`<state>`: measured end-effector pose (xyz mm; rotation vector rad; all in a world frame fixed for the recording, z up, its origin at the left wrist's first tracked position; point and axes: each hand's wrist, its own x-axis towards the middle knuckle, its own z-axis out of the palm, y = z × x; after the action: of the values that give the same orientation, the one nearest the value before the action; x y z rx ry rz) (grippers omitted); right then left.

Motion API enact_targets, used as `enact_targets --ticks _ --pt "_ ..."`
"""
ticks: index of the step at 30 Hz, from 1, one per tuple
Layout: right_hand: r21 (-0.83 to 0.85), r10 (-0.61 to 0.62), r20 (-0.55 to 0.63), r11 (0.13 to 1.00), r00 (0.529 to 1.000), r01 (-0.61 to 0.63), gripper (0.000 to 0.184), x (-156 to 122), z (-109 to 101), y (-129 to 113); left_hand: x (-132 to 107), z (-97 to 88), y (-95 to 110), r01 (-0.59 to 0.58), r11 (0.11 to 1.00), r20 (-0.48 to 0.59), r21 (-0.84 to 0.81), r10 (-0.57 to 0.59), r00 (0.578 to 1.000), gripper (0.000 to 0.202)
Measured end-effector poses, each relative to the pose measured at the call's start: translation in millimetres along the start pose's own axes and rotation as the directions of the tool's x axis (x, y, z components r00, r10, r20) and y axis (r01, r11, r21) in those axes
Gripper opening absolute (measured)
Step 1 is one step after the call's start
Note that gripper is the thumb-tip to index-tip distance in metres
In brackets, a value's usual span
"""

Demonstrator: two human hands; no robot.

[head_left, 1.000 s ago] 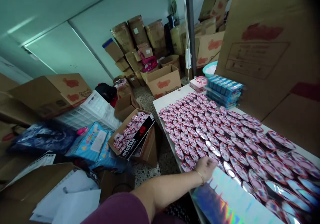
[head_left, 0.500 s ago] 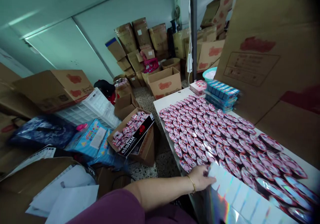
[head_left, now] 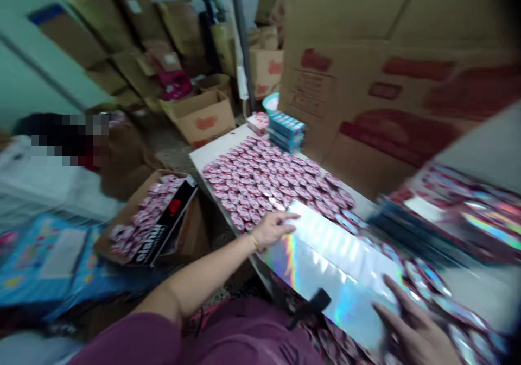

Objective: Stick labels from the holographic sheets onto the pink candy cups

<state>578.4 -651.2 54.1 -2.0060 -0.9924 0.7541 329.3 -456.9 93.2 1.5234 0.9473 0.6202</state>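
A long, shiny silver holographic piece [head_left: 325, 262], with pale stripes across its upper part, slants over the table. My left hand [head_left: 271, 232], with a thin gold-coloured bracelet at the wrist, has its thumb and fingers closed on the left end. At the opposite end is my right hand [head_left: 419, 321], blurred, thumb and fingers spaced around the edge; its contact there is partly hidden. Beyond the piece, rows of small pink-and-red oval-looking items [head_left: 260, 175] cover the white table [head_left: 199, 156]. More of these items show below the piece.
Blue boxes [head_left: 287, 131] and a pink box [head_left: 258, 123] stand at the table's far end. A large cardboard sheet [head_left: 345, 82] rises along the right side. To the left, an open carton [head_left: 179, 213] holds wrapped pink items. Other cartons [head_left: 203, 115] stand behind.
The view has swung right and downward. My right hand has come into sight at the right end of the silver piece. My left hand remains at its left end.
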Motion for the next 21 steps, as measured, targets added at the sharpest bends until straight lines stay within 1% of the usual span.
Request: enact_targets --ticks 1,2,4,6,8,10,12,14,18,21 --pt "0.02 0.046 -0.027 0.999 0.999 -0.045 0.055 0 -5 1 3 -1.3 1 -0.016 1.0 0.036 -0.006 0.016 0.999 0.05" --pt "0.124 0.104 -0.009 0.987 0.994 -0.102 0.061 1 -9 0 5 -2.2 3 -0.034 0.999 0.08 -0.005 0.034 0.996 0.056" --pt "0.288 0.176 -0.003 0.943 0.984 -0.167 0.068 3 -17 -1 8 -2.4 5 -0.063 0.998 0.134 0.001 0.063 0.989 0.061" --pt "0.4 0.208 -0.016 0.898 0.978 -0.184 0.069 3 -23 -5 8 -0.7 9 -0.082 0.997 0.158 0.012 0.079 0.984 0.06" --pt "0.485 0.23 -0.046 0.856 0.972 -0.179 0.067 3 -28 -8 7 2.4 15 -0.089 0.996 0.171 0.016 0.085 0.982 0.059" --pt "0.556 0.249 -0.085 0.815 0.965 -0.161 0.066 4 -33 -10 5 6.4 20 -0.083 0.996 0.206 0.02 0.077 0.975 0.059" --pt "0.564 0.247 -0.127 0.815 0.961 -0.135 0.064 5 -38 -10 5 10.8 24 -0.062 0.998 0.234 0.011 0.058 0.971 0.058" --pt "0.512 0.211 -0.13 0.851 0.969 -0.116 0.06 7 -41 -8 7 14.7 26 -0.022 1.0 0.226 -0.014 0.025 0.974 0.057" --pt "0.417 0.144 -0.073 0.903 0.987 -0.101 0.055 7 -48 -2 12 18.3 26 0.064 0.994 0.15 -0.091 -0.05 0.987 0.055" --pt "0.37 0.136 -0.01 0.921 0.991 -0.123 0.053 4 -54 3 13 17.0 26 0.089 0.993 0.107 -0.082 -0.08 0.991 0.052"
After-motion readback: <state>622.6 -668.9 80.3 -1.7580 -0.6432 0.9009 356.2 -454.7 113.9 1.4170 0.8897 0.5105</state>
